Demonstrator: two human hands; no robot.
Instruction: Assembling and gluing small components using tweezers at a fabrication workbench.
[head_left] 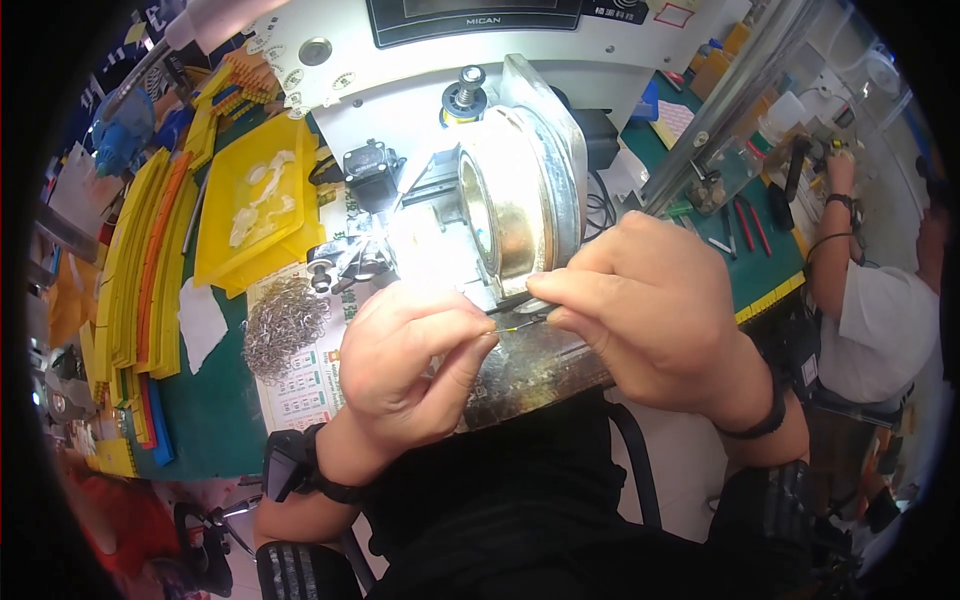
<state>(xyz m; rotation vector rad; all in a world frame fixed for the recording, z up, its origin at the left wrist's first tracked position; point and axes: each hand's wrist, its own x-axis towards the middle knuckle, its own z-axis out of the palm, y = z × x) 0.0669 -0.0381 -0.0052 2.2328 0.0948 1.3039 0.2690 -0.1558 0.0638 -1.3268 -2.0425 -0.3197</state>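
Left hand (415, 365): thumb and forefinger pinched together on one end of a thin piece (514, 329); the other fingers curl under, mostly hidden by the back of the hand. Right hand (650, 310): thumb and forefinger nearly closed on the other end; remaining fingers folded out of sight. The piece lies between the two pinches, just in front of a metal wheel (525, 200). Its middle shows yellow; both ends are covered by fingertips, and whether it is one part or two joined cannot be told.

Left of the wheel, lamp glare washes out part of the white machine (410, 95), whose display is cut off above. Beyond the left hand, a tangled heap of small metal pieces (285, 325) partly covers a printed sheet (300, 395); single shapes hard to separate. Further out: yellow bin (215, 262) with pale scraps, yellow strips (125, 270) bent by the lens. Far right: red-handled pliers (761, 228) and a co-worker's white sleeve (885, 325), the person cut by the dark rim.
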